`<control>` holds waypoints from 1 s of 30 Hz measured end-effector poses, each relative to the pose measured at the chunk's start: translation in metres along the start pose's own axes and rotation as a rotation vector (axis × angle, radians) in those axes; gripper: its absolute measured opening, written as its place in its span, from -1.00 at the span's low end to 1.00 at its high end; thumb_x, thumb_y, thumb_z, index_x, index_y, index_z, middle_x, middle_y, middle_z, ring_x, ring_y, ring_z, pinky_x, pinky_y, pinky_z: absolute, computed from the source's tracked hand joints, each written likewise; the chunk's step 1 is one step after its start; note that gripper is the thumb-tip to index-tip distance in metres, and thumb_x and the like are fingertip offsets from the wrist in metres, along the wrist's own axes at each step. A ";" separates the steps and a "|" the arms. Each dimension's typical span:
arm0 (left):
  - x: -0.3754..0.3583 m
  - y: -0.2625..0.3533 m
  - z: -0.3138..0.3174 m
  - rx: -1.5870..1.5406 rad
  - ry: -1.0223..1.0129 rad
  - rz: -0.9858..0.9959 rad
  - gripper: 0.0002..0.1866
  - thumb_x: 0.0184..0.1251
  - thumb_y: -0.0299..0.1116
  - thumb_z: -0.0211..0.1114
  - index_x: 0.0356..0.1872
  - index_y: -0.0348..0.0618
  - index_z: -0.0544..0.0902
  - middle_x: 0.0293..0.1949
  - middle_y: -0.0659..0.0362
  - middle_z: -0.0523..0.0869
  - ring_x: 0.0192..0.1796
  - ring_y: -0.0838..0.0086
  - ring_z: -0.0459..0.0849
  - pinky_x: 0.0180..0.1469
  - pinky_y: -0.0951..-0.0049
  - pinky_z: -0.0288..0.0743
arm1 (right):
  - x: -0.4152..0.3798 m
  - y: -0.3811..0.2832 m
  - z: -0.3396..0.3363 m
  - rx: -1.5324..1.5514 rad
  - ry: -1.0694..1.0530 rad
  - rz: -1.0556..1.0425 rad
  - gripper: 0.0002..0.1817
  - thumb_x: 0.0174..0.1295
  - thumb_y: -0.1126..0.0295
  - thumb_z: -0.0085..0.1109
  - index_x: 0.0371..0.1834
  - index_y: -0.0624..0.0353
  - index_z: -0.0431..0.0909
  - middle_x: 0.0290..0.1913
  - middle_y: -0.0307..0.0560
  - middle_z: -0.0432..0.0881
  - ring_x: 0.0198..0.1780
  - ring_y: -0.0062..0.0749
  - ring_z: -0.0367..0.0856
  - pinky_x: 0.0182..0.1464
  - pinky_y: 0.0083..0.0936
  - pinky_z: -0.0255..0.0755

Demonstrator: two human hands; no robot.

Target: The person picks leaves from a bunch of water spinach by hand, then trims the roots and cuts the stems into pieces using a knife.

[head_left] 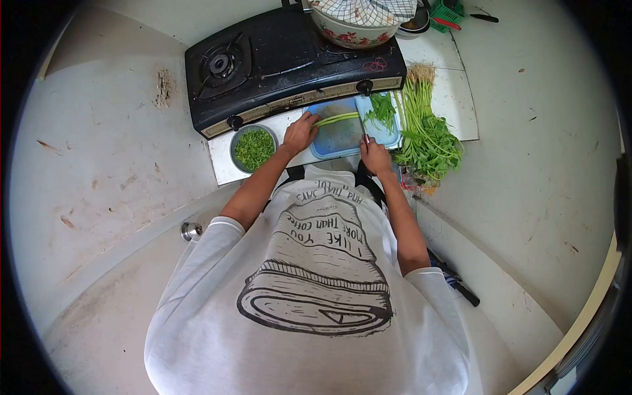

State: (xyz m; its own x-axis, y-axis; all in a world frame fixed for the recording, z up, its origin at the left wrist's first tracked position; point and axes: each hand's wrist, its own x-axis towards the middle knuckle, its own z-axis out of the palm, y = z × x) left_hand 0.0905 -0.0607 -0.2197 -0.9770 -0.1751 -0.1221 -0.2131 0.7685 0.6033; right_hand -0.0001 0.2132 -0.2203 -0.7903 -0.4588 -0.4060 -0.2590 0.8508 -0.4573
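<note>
My left hand (pixel 301 133) is closed on the near end of a few long green stems (pixel 339 118), which lie across the blue cutting board (pixel 329 141). My right hand (pixel 376 158) grips a knife (pixel 365 131); its thin blade stands at the right end of the stems. Leafy tops (pixel 382 110) lie on the light-blue right part of the board surface. Left of my left hand is a grey bowl (pixel 233 155) of finely chopped greens (pixel 254 149). A large bunch of leafy stems with roots (pixel 421 122) spreads to the right of the board.
A black two-burner stove (pixel 283 59) stands just beyond the board. On its right burner sits a flowered pot (pixel 352 36) covered with a checked cloth (pixel 368 10). A green basket (pixel 447 14), a red-handled tool (pixel 447 24) and a dark knife-like object (pixel 485 18) lie at the back right.
</note>
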 end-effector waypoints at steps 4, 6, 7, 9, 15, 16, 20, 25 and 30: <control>0.001 0.000 0.001 0.025 -0.006 -0.007 -0.75 0.46 -0.31 0.29 0.10 0.01 0.63 0.02 0.05 0.61 -0.11 -0.12 0.75 -0.04 -0.11 0.67 | -0.005 -0.004 -0.002 -0.015 0.036 -0.011 -0.49 0.57 -0.01 -0.02 0.08 0.31 0.57 -0.24 0.51 0.73 -0.14 0.47 0.74 0.02 0.27 0.59; 0.002 0.001 0.002 0.029 0.005 -0.014 -0.75 0.45 -0.31 0.29 0.10 0.00 0.63 0.01 0.05 0.61 -0.12 -0.11 0.75 -0.05 -0.10 0.67 | -0.007 -0.007 -0.001 -0.010 0.060 -0.019 -0.51 0.56 0.00 -0.01 0.05 0.30 0.56 -0.26 0.50 0.73 -0.16 0.47 0.74 -0.01 0.27 0.60; 0.002 0.001 0.003 0.031 0.010 -0.018 -0.75 0.45 -0.31 0.29 0.10 0.00 0.64 0.00 0.05 0.61 -0.12 -0.11 0.75 -0.06 -0.09 0.68 | -0.009 -0.009 0.000 -0.007 0.071 -0.024 -0.52 0.56 0.01 -0.01 0.03 0.30 0.56 -0.28 0.50 0.73 -0.18 0.46 0.74 -0.03 0.27 0.60; 0.001 0.001 0.002 0.033 0.015 -0.017 -0.74 0.45 -0.32 0.29 0.10 0.00 0.64 0.00 0.05 0.62 -0.12 -0.11 0.75 -0.06 -0.09 0.68 | -0.014 -0.015 0.005 0.002 0.067 -0.065 -0.54 0.57 0.02 0.00 0.00 0.29 0.55 -0.31 0.48 0.73 -0.22 0.46 0.74 -0.07 0.27 0.61; -0.001 0.004 0.002 0.010 0.038 -0.024 -0.73 0.44 -0.33 0.29 0.11 0.01 0.64 0.02 0.04 0.63 -0.11 -0.11 0.75 -0.04 -0.08 0.69 | -0.017 -0.036 0.030 0.016 0.011 -0.200 -0.56 0.57 0.05 -0.01 -0.04 0.29 0.55 -0.38 0.44 0.72 -0.29 0.45 0.73 -0.14 0.25 0.62; -0.001 0.004 0.002 0.009 0.044 -0.028 -0.73 0.44 -0.33 0.28 0.11 0.00 0.64 0.02 0.04 0.63 -0.11 -0.11 0.75 -0.03 -0.08 0.69 | -0.016 -0.038 0.035 0.022 0.000 -0.230 -0.55 0.57 0.04 -0.02 -0.04 0.30 0.55 -0.39 0.43 0.72 -0.30 0.45 0.73 -0.15 0.25 0.62; 0.001 0.002 0.004 0.003 0.030 -0.040 -0.72 0.42 -0.33 0.29 0.12 0.00 0.64 0.03 0.03 0.63 -0.10 -0.11 0.75 -0.02 -0.08 0.69 | -0.015 -0.044 0.045 0.024 -0.023 -0.244 -0.54 0.57 0.03 -0.01 -0.05 0.30 0.55 -0.40 0.44 0.71 -0.30 0.44 0.74 -0.16 0.25 0.62; 0.000 0.002 0.004 -0.002 0.008 -0.053 -0.68 0.39 -0.36 0.30 0.15 -0.01 0.64 0.04 0.03 0.62 -0.07 -0.11 0.75 0.00 -0.08 0.69 | -0.019 -0.048 0.049 -0.011 -0.037 -0.222 -0.52 0.56 0.02 0.00 -0.08 0.32 0.55 -0.42 0.43 0.71 -0.31 0.41 0.75 -0.18 0.24 0.63; -0.002 -0.001 0.007 -0.009 0.045 -0.028 -0.65 0.36 -0.40 0.31 0.16 -0.03 0.64 0.06 0.01 0.61 -0.07 -0.11 0.76 0.01 -0.08 0.70 | -0.022 -0.050 0.058 -0.035 -0.010 -0.223 -0.52 0.57 0.01 -0.02 -0.09 0.31 0.54 -0.43 0.41 0.72 -0.34 0.39 0.75 -0.20 0.24 0.64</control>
State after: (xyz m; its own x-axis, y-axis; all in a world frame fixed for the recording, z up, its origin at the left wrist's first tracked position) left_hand 0.0922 -0.0573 -0.2257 -0.9690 -0.2243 -0.1035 -0.2402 0.7572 0.6075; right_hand 0.0622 0.1662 -0.2340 -0.7061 -0.6387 -0.3056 -0.4457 0.7363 -0.5091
